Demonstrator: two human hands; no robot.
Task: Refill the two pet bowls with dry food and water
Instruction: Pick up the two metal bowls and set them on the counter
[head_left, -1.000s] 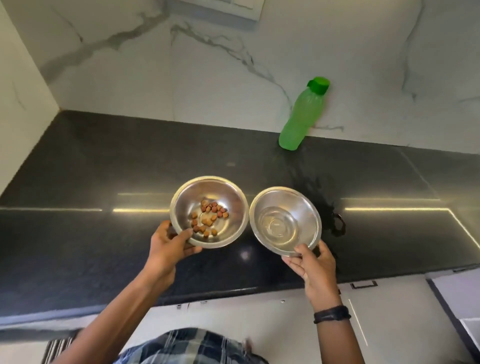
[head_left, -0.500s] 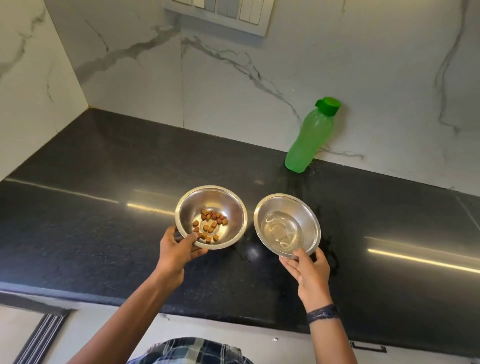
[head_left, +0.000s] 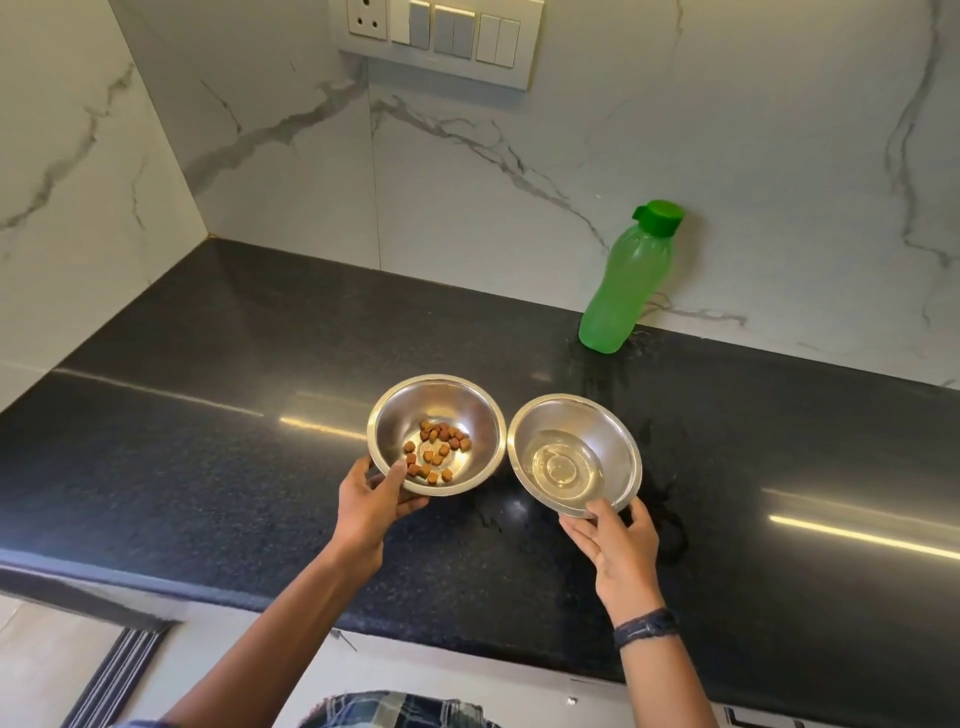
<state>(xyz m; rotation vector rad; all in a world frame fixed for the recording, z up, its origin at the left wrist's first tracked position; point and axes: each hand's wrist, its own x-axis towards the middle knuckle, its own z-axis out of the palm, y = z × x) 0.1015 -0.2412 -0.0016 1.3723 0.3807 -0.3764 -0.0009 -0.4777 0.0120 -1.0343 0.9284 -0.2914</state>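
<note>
Two steel bowls sit side by side on the black counter (head_left: 208, 467). The left bowl (head_left: 467, 410) holds several brown kibble pieces (head_left: 436, 449). My left hand (head_left: 371, 501) grips its near-left rim, thumb over the edge. The right bowl (head_left: 618, 441) holds a shallow pool of clear water (head_left: 563, 465). My right hand (head_left: 618, 545) holds its near rim with the fingertips. A green bottle (head_left: 621, 291) with a green cap stands upright against the back wall, behind and to the right of the bowls.
Marble walls close the back and the left side, forming a corner. A switch panel (head_left: 441, 39) is mounted high on the back wall. Water smears (head_left: 665, 499) mark the counter right of the water bowl. The counter's front edge runs just below my wrists.
Both hands keep their grip on the bowls. The view has tilted up and shifted, so the switch panel and more wall show; the bowls sit closer together than half a second ago.
</note>
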